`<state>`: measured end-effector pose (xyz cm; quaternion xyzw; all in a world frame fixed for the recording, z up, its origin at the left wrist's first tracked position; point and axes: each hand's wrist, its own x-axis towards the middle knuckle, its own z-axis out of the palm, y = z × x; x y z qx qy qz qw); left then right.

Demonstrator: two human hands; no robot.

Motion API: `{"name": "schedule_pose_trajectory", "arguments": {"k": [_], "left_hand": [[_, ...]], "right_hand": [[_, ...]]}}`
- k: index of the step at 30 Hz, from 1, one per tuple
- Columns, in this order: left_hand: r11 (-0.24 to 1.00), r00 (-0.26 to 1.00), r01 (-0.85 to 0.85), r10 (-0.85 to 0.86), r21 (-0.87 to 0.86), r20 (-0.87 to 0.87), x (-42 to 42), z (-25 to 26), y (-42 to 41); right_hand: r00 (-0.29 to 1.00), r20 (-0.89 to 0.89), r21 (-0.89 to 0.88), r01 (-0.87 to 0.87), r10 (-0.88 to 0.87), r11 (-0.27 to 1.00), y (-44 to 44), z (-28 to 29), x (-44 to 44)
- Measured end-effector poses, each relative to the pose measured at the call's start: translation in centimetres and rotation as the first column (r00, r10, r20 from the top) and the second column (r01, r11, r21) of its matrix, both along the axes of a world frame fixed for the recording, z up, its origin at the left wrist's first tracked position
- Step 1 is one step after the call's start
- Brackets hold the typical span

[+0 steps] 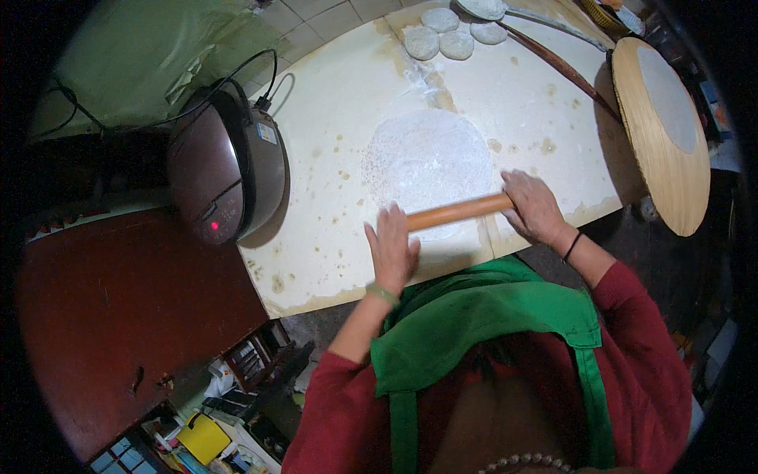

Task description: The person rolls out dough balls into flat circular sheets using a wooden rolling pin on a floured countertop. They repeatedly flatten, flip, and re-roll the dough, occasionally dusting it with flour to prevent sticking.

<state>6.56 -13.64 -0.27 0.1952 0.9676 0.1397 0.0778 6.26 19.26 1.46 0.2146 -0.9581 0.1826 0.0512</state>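
Note:
A thin, flour-dusted round sheet of dough (429, 160) lies flat on the pale tabletop (320, 195) before me. Across its near edge rests a wooden rolling pin (459, 211), slightly tilted up to the right. My left hand (392, 249) is on the pin's left end, its fingers stretched forward. At the other end, my right hand (531, 204) curls over the pin. Both hands hide the pin's ends and look a little blurred.
Several floured dough pieces (456, 45) sit at the far edge, beside a ladle (482, 8) and a slim wooden stick (559, 64). A round straw-coloured board (657, 160) carrying a flat dough round (666, 98) stands right. At left is a rice cooker (228, 166) with a cord.

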Motion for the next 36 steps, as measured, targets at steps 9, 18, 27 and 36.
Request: {"name": "schedule_pose_trajectory", "arguments": {"k": [9, 18, 27, 36], "left_hand": [[0.976, 0.978, -0.205, 0.201, -0.079, -0.062, -2.6, -0.2, 2.1], [0.965, 0.966, -0.258, 0.257, -0.035, -0.029, -0.1, -0.8, 4.2], [0.914, 0.911, -0.403, 0.396, -0.045, -0.118, -4.7, 0.4, 3.8], [1.000, 0.996, -0.011, 0.009, -0.022, -0.093, -1.0, 0.5, 2.8]], "right_hand": [[0.959, 0.122, 0.141, -0.270, 0.254, 0.952, 2.8, 0.7, -7.5], [0.985, 0.163, 0.200, -0.093, 0.061, 0.975, 1.8, 0.2, -7.5], [0.993, 0.036, 0.158, -0.117, 0.113, 0.980, 0.2, -0.4, -11.6], [0.980, 0.085, -0.008, -0.178, 0.178, 0.984, 3.1, 0.0, 1.1]]}}
